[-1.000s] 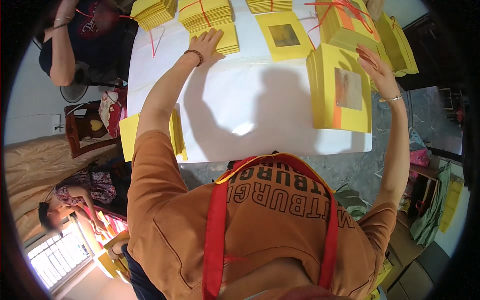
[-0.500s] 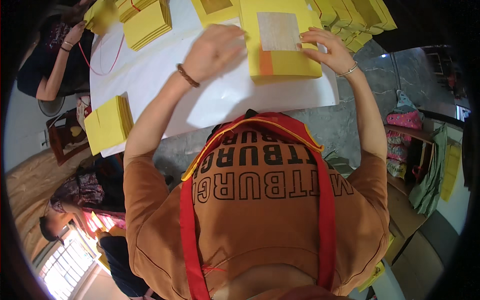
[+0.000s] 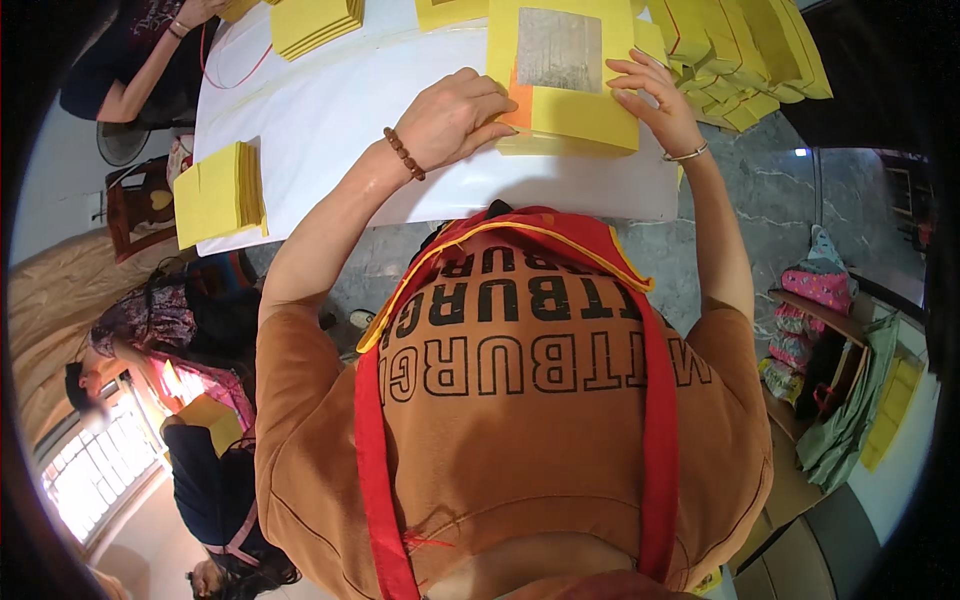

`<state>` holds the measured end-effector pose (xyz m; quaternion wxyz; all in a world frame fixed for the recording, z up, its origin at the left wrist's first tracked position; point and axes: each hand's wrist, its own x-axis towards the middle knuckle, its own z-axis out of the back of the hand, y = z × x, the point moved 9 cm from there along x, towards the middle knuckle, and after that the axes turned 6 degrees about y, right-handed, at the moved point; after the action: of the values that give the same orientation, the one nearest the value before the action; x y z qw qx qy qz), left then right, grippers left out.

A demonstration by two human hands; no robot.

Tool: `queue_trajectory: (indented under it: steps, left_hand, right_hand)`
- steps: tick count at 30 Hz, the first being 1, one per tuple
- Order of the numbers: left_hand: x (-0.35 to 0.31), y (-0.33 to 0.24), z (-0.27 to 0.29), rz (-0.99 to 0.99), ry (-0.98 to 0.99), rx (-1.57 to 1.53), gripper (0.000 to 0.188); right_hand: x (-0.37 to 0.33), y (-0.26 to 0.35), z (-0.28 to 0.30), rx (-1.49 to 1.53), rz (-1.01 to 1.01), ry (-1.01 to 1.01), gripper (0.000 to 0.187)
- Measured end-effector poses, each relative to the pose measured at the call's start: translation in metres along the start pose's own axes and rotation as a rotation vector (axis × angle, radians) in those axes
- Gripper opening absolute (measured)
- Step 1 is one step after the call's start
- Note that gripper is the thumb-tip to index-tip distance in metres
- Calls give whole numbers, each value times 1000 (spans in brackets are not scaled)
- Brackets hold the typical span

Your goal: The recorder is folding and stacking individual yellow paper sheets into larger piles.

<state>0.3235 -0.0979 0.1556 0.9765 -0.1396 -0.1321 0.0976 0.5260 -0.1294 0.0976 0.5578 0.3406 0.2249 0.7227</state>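
Observation:
A thick stack of yellow paper (image 3: 585, 120) lies on the white-covered table in front of me, its top sheet bearing a greyish square panel and an orange patch. My left hand (image 3: 458, 118) is at the stack's near left corner, fingers bent and thumb close beneath them, gripping its edge. At the right side, my right hand (image 3: 662, 103) has its fingers spread, with fingertips and thumb touching or very near the stack's edge.
The white-covered table (image 3: 345, 165) holds a yellow bundle (image 3: 220, 195) at its left corner and another yellow stack (image 3: 315, 28) farther back. Tied yellow bundles (image 3: 735, 55) are heaped at the far right. A co-worker's arm (image 3: 150, 75) reaches in at the far left; other people are at the lower left.
My left hand has come right and down onto the stack's left corner, its fingers now bent there. The right hand stays by the right edge. The view has shifted slightly.

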Motion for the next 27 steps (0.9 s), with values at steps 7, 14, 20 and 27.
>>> queue_trajectory:
  steps: [7, 14, 20, 27]
  left_hand:
    - [7, 13, 0, 37, 79, -171, 17]
    - [14, 20, 4, 45, 100, -235, 14]
    - [18, 28, -2, 63, 162, -293, 16]
    - [20, 35, -3, 149, 238, -387, 19]
  right_hand:
    - [-1, -9, -2, 84, 27, -63, 15]
    - [-2, -1, 1, 88, 72, -62, 27]
    - [-5, -6, -5, 236, 35, -52, 38]
    - [-5, -5, -7, 408, 3, -27, 43]
